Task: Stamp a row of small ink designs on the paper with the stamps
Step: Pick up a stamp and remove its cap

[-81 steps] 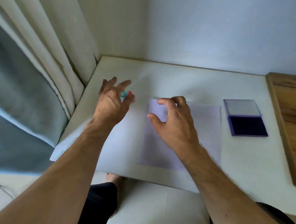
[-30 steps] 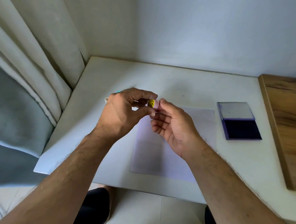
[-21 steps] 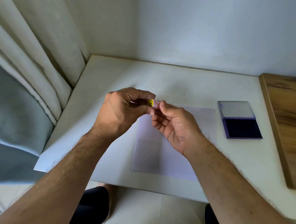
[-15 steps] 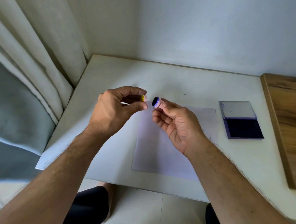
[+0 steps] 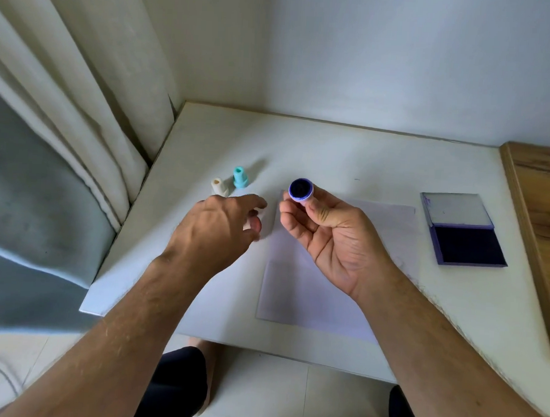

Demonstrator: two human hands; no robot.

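So far, no mark is seen on the paper (image 5: 326, 294) — the row is judged not yet begun. Farthest left on the table (image 5: 334, 154), a cream stamp (image 5: 218, 187) and a teal stamp (image 5: 240, 177) are stood upright just beside each other, untouched. The left hand (image 5: 216, 234) is held low over the table just in front of them, its fingers loosely curled; something pale is glimpsed under the fingertips, but whether anything is gripped cannot be told. To its right, a third stamp (image 5: 301, 190) is pinched between thumb and fingers of the right hand (image 5: 332, 240), raised above the paper's far left corner with its dark, inked-looking face turned up toward the camera. The paper is laid flat beneath that hand. Farthest right, the ink pad (image 5: 467, 247) is left open, well apart from the hands. What remains, by this judgement, is all of the stamping: the face turned down, pressed, lifted and repeated along a line — with re-inking at the pad as needed.
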